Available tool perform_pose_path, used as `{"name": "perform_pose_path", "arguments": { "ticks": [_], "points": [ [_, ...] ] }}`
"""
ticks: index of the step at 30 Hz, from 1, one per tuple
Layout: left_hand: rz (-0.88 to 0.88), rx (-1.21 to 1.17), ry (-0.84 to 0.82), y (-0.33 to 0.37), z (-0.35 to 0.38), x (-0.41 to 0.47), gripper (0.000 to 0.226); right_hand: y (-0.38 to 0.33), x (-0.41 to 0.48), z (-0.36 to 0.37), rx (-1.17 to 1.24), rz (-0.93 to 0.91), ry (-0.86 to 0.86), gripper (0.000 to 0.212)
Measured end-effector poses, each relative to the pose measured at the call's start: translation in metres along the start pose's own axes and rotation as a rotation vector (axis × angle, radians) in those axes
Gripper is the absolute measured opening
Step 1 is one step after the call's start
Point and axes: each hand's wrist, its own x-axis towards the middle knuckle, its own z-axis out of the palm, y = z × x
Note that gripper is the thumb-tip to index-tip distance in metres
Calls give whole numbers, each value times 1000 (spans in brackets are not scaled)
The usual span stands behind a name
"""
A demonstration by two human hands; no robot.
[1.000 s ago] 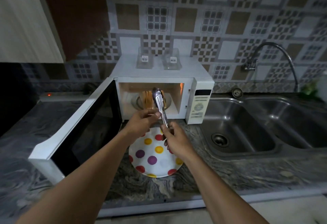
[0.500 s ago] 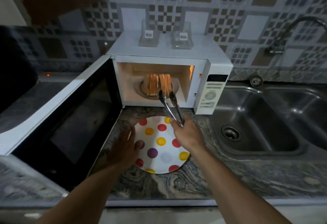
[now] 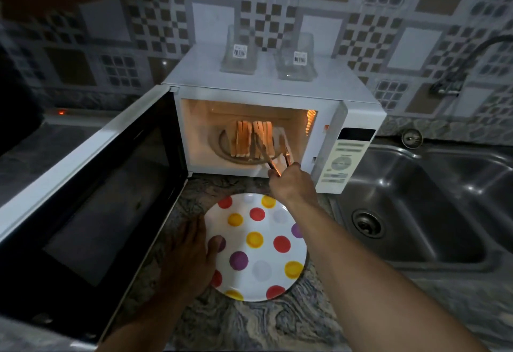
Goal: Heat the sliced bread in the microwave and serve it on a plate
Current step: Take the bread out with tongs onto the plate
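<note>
Marbled tabletop (image 3: 249,324) carries a white microwave (image 3: 277,93), door swung wide. Inside its lit cavity I see bread slices (image 3: 254,137) standing upright on the turntable. My right grip (image 3: 291,185) is clamped on tongs (image 3: 273,158), their arms spread at the rightmost slices. My left grip (image 3: 188,254) lies flat, fingers straight, thumb on the dotted plate (image 3: 266,229) rim.
</note>
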Motion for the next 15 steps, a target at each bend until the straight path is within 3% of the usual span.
{"name": "perform_pose_path", "arguments": {
  "ticks": [15],
  "points": [
    [-14,-73,31,0,6,9,93,-19,38,19,-10,-26,-54,23]
  ]
}}
